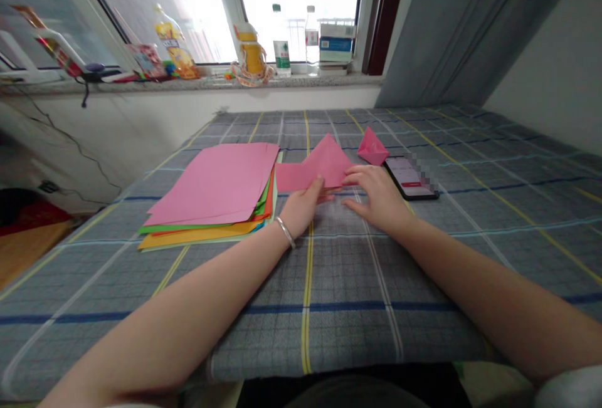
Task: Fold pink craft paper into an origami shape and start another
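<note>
A partly folded sheet of pink paper (327, 160), with a raised peak and a flat strip to its left, is between my hands just above the checked cloth. My left hand (305, 207), with a silver bangle at the wrist, grips its lower edge, thumb on top and fingers beneath. At the paper's right corner, my right hand (376, 195) touches it with its fingertips, fingers stretched and thumb apart. Beyond that hand stands a small folded pink paper shape (372, 146), pointed at the top. A stack of coloured paper (214, 182), pink uppermost, lies to the left.
A phone (410, 177) with a lit screen lies right of my right hand on the checked cloth (348, 270). Along the windowsill (207, 82) stand bottles, a yellow cup (253, 54), a tube and stacked boxes (336, 44). A grey curtain (437, 32) hangs at right.
</note>
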`<action>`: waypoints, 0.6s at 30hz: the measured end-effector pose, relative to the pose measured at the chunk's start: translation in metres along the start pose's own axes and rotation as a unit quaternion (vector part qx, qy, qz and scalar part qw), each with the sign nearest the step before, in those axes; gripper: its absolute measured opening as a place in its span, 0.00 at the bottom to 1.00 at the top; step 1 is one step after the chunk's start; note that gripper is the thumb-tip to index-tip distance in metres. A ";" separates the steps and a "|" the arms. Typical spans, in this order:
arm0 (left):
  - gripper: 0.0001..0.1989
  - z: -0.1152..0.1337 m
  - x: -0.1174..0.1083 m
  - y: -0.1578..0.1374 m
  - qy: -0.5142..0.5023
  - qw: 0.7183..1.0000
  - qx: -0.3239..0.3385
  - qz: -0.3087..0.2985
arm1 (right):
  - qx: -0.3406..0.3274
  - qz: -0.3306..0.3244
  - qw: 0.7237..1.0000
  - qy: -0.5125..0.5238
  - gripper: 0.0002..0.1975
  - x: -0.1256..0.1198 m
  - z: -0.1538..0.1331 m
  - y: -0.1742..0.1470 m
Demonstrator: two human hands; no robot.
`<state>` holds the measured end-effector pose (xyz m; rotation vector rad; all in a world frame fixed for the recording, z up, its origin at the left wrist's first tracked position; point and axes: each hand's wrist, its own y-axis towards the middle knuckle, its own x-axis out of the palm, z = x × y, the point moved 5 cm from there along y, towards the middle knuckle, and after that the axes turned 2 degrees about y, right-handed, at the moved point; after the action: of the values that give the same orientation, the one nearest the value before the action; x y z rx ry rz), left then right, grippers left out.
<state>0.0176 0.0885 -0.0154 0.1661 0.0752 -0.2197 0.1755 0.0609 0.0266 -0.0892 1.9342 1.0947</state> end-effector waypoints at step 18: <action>0.27 0.035 -0.046 -0.005 0.222 0.905 0.231 0.280 | -0.043 0.075 0.988 -0.129 0.08 -0.027 -0.007 -0.001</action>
<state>-0.0260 0.0873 0.0220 0.7002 0.4241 0.3890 0.1876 0.0467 0.0469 0.1469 1.6827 1.2249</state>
